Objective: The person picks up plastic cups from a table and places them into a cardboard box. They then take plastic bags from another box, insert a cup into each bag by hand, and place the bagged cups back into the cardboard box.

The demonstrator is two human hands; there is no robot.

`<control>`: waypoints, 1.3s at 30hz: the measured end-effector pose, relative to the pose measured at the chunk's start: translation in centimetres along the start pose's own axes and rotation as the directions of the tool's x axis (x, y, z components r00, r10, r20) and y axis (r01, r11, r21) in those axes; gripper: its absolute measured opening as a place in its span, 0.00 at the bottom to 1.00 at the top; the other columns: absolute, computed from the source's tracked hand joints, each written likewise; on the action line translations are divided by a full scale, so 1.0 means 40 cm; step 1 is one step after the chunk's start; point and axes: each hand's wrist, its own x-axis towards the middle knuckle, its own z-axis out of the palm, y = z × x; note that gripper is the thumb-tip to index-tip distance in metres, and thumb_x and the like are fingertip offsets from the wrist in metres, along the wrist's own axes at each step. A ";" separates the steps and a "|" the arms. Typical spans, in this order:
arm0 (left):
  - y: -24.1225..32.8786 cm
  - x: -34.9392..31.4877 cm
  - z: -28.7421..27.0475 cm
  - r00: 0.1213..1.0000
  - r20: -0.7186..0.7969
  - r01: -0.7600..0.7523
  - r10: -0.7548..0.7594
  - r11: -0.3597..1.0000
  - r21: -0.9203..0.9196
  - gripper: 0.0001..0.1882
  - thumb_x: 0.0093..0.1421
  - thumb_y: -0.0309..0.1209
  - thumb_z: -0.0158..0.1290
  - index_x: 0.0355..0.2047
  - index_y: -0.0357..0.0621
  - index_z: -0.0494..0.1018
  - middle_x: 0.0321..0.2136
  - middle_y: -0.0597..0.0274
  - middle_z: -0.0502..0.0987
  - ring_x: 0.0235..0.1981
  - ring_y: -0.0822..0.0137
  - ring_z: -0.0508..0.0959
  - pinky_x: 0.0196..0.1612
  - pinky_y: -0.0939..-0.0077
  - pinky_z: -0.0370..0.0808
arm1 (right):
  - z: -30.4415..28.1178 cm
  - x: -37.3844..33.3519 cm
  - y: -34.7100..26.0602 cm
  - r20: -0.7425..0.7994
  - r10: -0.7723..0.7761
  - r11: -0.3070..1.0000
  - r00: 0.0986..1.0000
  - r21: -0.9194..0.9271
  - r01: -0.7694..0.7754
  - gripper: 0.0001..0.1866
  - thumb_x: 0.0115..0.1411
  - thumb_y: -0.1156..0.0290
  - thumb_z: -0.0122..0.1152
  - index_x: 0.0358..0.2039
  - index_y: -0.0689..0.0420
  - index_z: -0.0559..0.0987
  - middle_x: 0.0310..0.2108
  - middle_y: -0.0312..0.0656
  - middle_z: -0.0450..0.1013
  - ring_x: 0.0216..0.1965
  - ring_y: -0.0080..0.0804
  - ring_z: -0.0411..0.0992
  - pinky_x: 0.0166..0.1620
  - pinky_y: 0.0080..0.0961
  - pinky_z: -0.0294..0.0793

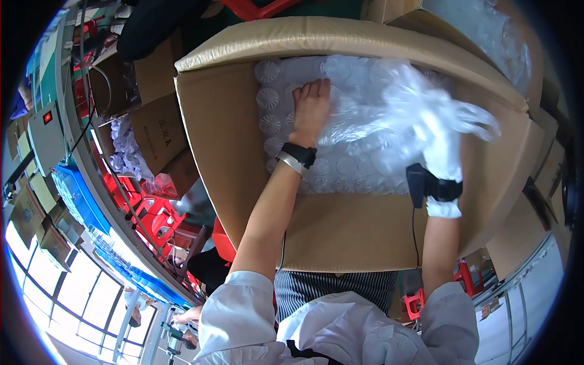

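A large open cardboard box (pixel 340 234) stands in front of me. Packed in rows inside it are several round, clear plastic pieces with ridged, fan-patterned tops (pixel 267 98). My left hand (pixel 312 108), bare and with bands at the wrist, reaches down among them at the left. Its fingers are bent and close together; what they hold, if anything, is hidden. My right hand (pixel 443 131), in a white glove with a black strap device at the wrist, grips a crumpled clear plastic bag (pixel 389 118) over the right part of the box. The bag stretches toward my left hand and is partly blurred.
Another carton with clear plastic bags (pixel 486 36) adjoins the box at the far right. On the left are cartons (pixel 155 134), red stools (pixel 155 222) and a long bench with blue trays (pixel 85 194). Another person (pixel 188 337) is at the lower left.
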 end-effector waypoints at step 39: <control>-0.010 -0.051 -0.114 0.647 0.581 0.519 -0.493 -0.274 -0.810 0.12 0.55 0.33 0.49 0.39 0.45 0.67 0.36 0.63 0.70 0.38 0.67 0.72 0.39 0.70 0.70 | 0.113 0.055 0.173 0.609 0.074 0.997 0.789 -0.039 -0.064 0.10 0.59 0.64 0.48 0.36 0.58 0.69 0.23 0.36 0.69 0.20 0.27 0.69 0.23 0.24 0.68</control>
